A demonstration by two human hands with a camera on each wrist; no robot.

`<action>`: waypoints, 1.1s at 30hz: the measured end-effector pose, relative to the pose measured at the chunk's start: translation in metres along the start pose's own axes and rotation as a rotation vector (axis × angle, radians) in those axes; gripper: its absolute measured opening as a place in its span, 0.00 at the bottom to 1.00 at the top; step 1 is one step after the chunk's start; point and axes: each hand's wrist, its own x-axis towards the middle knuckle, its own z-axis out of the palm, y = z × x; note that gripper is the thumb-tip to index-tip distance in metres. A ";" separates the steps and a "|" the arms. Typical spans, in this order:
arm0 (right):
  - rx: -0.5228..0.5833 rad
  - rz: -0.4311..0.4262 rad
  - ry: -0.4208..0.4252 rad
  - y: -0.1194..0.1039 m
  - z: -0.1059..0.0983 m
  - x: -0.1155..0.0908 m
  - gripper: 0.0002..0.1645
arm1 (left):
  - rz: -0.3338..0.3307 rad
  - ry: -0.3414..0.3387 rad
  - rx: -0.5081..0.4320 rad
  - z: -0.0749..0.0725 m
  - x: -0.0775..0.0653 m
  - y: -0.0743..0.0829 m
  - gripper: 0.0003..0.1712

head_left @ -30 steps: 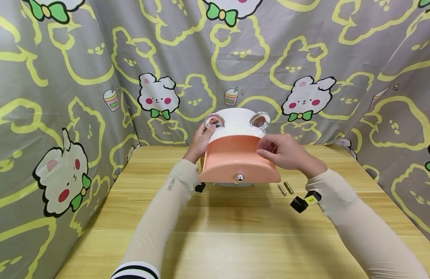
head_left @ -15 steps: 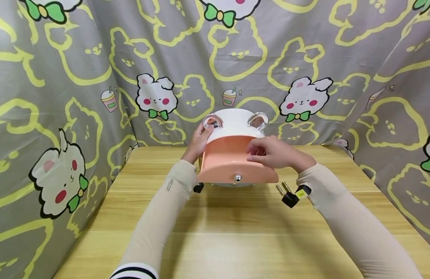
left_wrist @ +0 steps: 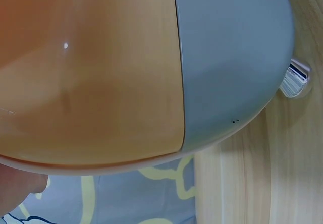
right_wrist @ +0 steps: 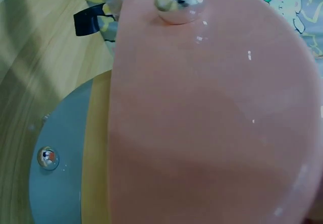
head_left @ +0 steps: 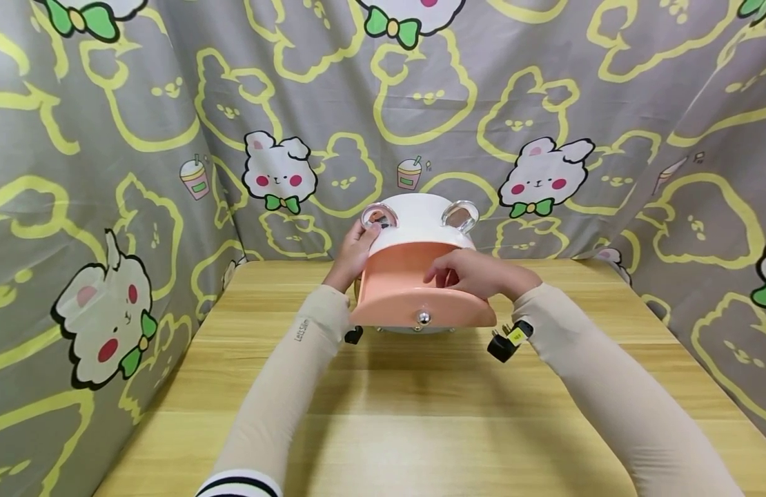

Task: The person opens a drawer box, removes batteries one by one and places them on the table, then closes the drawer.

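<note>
The white box [head_left: 417, 214] sits mid-table [head_left: 383, 442] toward the far side, its pink drawer [head_left: 389, 307] pulled out toward me. My left hand [head_left: 355, 255] grips the box's left side by the ear [head_left: 383, 212]; my right hand [head_left: 473, 270] reaches into the drawer, fingers bent, tips hidden behind the drawer front, so I can't tell whether they pinch anything. If that wrist leans on the drawer's right edge, I judge the box could tip toward me, especially if the left grip loosens. Swinging the wrist camera [head_left: 501, 347] low might knock the small metal rods [head_left: 507, 322]. Compared with a second ago, the right hand is deeper and farther left; the left holds its place.
</note>
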 end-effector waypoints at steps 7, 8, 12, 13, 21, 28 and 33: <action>-0.034 0.012 -0.048 -0.005 0.001 0.008 0.07 | 0.010 -0.001 -0.007 0.001 0.000 0.001 0.24; -0.040 0.015 -0.057 -0.006 0.001 0.008 0.06 | 0.009 0.000 -0.006 0.001 0.000 0.001 0.24; -0.060 0.028 -0.090 -0.009 0.002 0.012 0.05 | 0.009 -0.001 0.008 0.000 0.000 0.001 0.24; -0.065 0.029 -0.094 -0.010 0.002 0.013 0.07 | 0.008 -0.004 0.009 0.000 -0.001 0.001 0.24; -0.032 0.029 -0.120 -0.008 0.005 0.016 0.09 | -0.025 -0.023 -0.010 0.000 -0.002 0.002 0.25; 0.015 0.017 -0.128 -0.006 0.006 0.015 0.09 | -0.022 -0.018 -0.028 0.001 0.000 0.002 0.25; 0.035 -0.012 -0.124 -0.006 0.006 0.015 0.10 | -0.009 -0.009 -0.012 0.001 -0.001 0.001 0.23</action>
